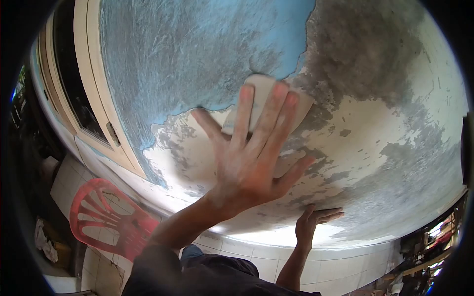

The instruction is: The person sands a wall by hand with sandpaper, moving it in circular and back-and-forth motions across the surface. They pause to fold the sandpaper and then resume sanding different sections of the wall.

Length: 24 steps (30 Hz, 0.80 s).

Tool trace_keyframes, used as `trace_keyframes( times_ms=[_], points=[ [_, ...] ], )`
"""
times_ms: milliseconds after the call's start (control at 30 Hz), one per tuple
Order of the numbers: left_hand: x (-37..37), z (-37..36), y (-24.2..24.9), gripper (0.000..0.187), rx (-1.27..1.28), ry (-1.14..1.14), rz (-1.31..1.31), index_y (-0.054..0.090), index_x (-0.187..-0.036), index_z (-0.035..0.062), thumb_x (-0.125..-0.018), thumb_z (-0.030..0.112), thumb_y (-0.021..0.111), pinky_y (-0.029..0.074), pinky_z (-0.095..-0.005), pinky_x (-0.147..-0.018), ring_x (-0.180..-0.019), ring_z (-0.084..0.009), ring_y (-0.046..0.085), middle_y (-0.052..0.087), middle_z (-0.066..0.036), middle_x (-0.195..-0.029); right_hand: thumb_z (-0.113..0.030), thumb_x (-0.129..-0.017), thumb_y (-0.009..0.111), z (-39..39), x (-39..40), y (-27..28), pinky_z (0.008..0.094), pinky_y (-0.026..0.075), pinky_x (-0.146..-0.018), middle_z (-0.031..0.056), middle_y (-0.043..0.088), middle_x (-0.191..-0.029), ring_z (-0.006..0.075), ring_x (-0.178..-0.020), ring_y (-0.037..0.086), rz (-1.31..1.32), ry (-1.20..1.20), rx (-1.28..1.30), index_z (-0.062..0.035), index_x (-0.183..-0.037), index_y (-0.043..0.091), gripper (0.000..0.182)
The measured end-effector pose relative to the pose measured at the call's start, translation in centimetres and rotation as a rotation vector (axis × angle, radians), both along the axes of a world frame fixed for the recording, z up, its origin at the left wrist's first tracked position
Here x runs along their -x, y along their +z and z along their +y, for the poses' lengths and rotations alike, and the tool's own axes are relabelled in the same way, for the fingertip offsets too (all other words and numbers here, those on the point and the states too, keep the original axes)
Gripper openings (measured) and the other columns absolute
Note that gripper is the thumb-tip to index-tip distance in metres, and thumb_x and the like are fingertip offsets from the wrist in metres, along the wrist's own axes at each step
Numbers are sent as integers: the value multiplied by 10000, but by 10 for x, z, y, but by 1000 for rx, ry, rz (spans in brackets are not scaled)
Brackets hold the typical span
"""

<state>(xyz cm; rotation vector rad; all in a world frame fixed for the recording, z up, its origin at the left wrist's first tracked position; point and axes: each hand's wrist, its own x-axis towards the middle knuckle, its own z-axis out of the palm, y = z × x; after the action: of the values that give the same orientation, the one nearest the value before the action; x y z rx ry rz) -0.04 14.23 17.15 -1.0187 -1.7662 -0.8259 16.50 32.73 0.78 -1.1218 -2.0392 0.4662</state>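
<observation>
Head view: the left hand (252, 158) presses a pale sanding block (264, 101) flat against the wall (385, 128), fingers spread wide over it, right at the blue paint's edge. Lower down, the right hand (316, 219) rests open-palmed against the wall, fingers together, with a red plastic chair (106, 217) at bottom left.

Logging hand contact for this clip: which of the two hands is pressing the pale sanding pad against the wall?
The upper hand, fingers spread over the pale pad at the blue paint's edge. The lower hand lies flat on the wall, holding nothing.
</observation>
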Motion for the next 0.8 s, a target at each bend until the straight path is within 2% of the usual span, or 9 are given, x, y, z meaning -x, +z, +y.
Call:
trace_keyframes(
  times_ms=[100,167,233,333,433,467,567,767,800],
  points=[
    [-15,3,-30,836,60,22,-153,293,-1410,2,-814,523,563,-140,-725,-948,-1372,-482,48,190,-178,-1506,-484,-939,342,-2,3,5,570,-22,-1086,315,-339,-1383,457,-1325,-256,26,23,22,10,-1353,-301,910],
    [-3,4,-31,849,61,93,-19,287,-1402,-23,-817,534,549,-145,-724,-949,-1382,-461,18,182,-198,-1502,-503,-935,341,-4,3,6,570,-27,-1083,318,-345,-1378,456,-1321,-266,24,31,21,15,-1350,-302,924],
    [16,1,-8,851,31,157,150,288,-1393,-40,-819,533,547,-153,-724,-947,-1383,-458,21,198,-224,-1488,-504,-930,349,-3,1,3,568,-28,-1083,316,-348,-1377,454,-1319,-274,-15,22,-8,15,-1350,-302,933],
    [6,-7,9,839,53,137,33,306,-1394,-15,-819,549,537,-158,-724,-947,-1389,-441,8,188,-200,-1499,-506,-925,360,-4,0,3,564,-32,-1084,313,-347,-1380,447,-1318,-282,-18,31,-9,16,-1350,-302,944],
    [-5,-2,-32,828,60,108,-85,318,-1407,30,-814,563,539,-148,-724,-953,-1389,-444,-5,152,-156,-1521,-501,-923,371,0,0,3,558,-39,-1086,309,-346,-1383,440,-1320,-284,28,53,10,16,-1351,-300,949],
    [0,-2,-39,828,72,126,-62,328,-1399,19,-812,557,554,-152,-724,-950,-1379,-469,-4,155,-167,-1518,-499,-922,374,0,1,2,557,-38,-1086,308,-346,-1384,439,-1321,-284,29,51,12,14,-1353,-300,950],
    [24,-11,-18,835,54,169,179,329,-1381,-25,-813,538,571,-159,-733,-937,-1366,-496,4,191,-216,-1492,-489,-921,385,-1,1,1,557,-32,-1088,308,-345,-1385,440,-1321,-282,4,35,4,7,-1356,-298,949],
    [-1,-6,-39,796,61,143,-64,318,-1403,6,-837,516,545,-142,-756,-911,-1345,-541,13,185,-197,-1503,-486,-920,387,2,1,2,552,-26,-1091,306,-340,-1389,441,-1325,-273,23,49,-13,-1,-1360,-297,947],
    [4,-7,-33,791,68,159,-28,300,-1414,13,-844,508,537,-143,-757,-906,-1342,-547,2,166,-195,-1508,-487,-920,386,2,1,1,550,-25,-1092,304,-340,-1390,441,-1326,-272,23,46,-17,-1,-1359,-298,947]
  ],
)
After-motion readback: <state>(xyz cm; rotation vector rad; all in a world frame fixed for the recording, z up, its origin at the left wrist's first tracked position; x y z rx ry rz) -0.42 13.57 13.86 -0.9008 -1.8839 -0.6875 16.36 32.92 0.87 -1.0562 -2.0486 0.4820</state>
